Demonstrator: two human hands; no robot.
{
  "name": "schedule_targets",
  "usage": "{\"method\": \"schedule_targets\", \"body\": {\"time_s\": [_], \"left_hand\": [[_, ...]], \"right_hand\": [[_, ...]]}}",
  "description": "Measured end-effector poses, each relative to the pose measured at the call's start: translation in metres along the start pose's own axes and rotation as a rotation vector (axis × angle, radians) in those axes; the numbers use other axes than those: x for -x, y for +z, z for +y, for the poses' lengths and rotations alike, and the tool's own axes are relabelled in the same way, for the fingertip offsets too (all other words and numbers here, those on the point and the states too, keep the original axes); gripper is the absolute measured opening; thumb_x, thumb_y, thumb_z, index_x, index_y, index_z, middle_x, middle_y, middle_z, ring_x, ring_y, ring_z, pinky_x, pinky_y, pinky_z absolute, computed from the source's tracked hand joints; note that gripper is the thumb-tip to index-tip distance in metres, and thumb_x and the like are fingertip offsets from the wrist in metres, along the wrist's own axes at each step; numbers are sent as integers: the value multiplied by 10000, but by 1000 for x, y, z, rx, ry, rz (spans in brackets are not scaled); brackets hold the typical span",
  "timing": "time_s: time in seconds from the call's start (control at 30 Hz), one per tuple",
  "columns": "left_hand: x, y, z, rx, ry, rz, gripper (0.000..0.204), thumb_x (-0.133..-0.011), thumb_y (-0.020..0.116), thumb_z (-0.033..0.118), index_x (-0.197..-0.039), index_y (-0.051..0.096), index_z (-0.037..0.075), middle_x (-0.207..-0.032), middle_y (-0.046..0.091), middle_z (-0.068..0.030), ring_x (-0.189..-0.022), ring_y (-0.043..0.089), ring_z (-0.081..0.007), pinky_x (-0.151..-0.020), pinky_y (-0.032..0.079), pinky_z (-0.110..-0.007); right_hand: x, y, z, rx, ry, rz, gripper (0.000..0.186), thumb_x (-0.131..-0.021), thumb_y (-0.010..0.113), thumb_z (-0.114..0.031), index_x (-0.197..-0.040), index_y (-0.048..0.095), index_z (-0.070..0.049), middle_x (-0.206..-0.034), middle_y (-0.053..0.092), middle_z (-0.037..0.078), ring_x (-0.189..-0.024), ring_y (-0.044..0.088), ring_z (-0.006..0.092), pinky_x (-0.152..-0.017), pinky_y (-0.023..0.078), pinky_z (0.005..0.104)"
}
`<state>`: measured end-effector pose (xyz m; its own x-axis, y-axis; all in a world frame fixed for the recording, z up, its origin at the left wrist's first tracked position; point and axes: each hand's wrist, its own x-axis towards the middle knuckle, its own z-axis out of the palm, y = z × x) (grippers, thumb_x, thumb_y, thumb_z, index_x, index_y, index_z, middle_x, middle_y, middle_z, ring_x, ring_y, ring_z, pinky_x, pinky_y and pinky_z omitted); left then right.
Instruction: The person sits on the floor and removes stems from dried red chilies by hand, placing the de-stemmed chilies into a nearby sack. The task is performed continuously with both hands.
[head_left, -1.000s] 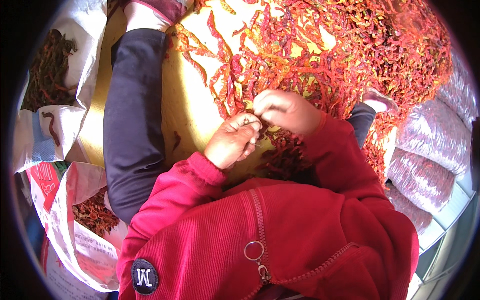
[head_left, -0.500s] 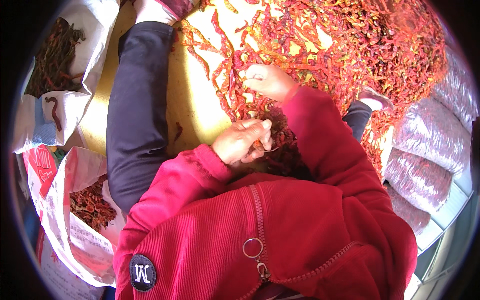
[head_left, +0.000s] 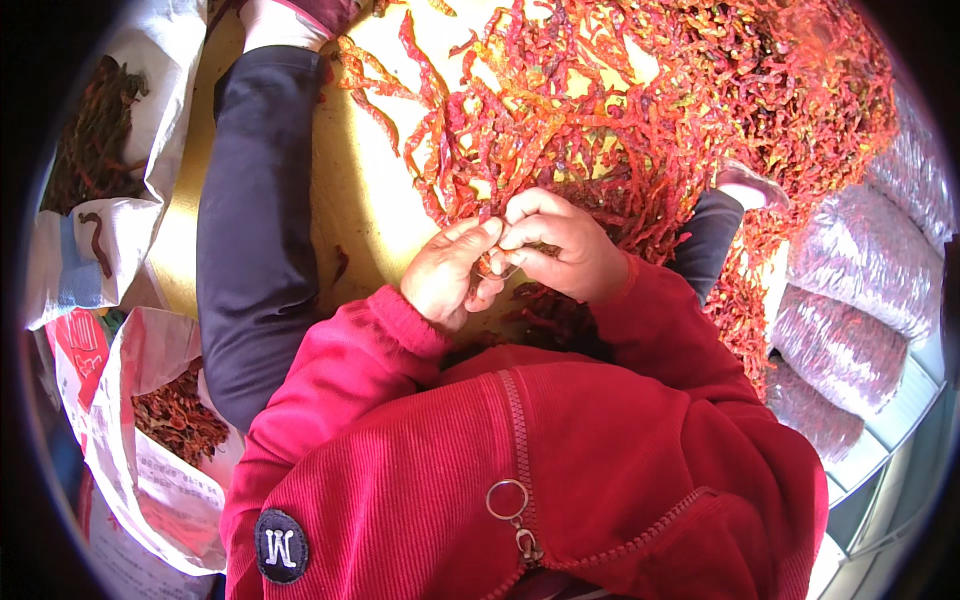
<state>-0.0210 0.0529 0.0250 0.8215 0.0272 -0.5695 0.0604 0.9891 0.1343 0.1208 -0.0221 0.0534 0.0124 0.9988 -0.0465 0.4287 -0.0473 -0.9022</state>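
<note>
My left hand (head_left: pixel 448 272) is closed around a dried red chili pepper (head_left: pixel 486 266), only part of which shows between thumb and fingers. Right up against it, my right hand (head_left: pixel 562 245) pinches at the same spot, with a bit of dried chili between its fingers. The fingertips of both hands meet and hide most of what they hold. Beyond them, loose dried chilies (head_left: pixel 570 130) spread over a yellow surface (head_left: pixel 375 210). A darker clump of chilies (head_left: pixel 545 318) lies in shade below the hands, close to my jacket.
A large chili heap (head_left: pixel 800 90) fills the far right. Filled clear plastic bags (head_left: pixel 860 260) are stacked on the right. At left stand a white sack (head_left: pixel 170 90) with dark dried chilies and another white sack (head_left: pixel 150 500) with red ones. My dark-trousered leg (head_left: pixel 260 210) stretches beside them.
My right hand has come back from over the spread chilies, down to my left hand, and their fingertips now meet. The left hand has shifted slightly left and up.
</note>
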Motion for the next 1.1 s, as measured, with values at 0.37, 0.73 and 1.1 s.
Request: {"method": "schedule_targets", "body": {"time_s": [0.37, 0.73, 1.1], "left_hand": [[2, 0, -6, -152, -119, -159, 200, -837, 429, 223, -694, 469, 88, -607, 460, -21, -442, 381, -68, -349, 223, -170], [-1, -6, -25, -354, -9, -348, 166, -839, 429, 162, -780, 520, 37, -711, 537, -50, -585, 498, -117, -522, 394, -220], [-2, -4, -17, -333, -62, -295, 116, -835, 423, 108, -823, 512, 34, -649, 495, -26, -543, 454, -101, -495, 358, -205]], "right_hand": [[-16, -7, 59, 297, 530, 45, 397, -741, 493, -174, -1117, 389, -105, -701, 565, 161, -660, 557, 306, -599, 435, 375], [28, -18, 67, 430, 500, -16, 168, -755, 458, -63, -920, 484, -46, -726, 542, 117, -667, 541, 207, -616, 420, 292], [-21, -23, 72, 661, 493, 35, 283, -760, 478, -165, -1041, 471, -135, -743, 556, 185, -694, 535, 338, -597, 424, 401]]}}
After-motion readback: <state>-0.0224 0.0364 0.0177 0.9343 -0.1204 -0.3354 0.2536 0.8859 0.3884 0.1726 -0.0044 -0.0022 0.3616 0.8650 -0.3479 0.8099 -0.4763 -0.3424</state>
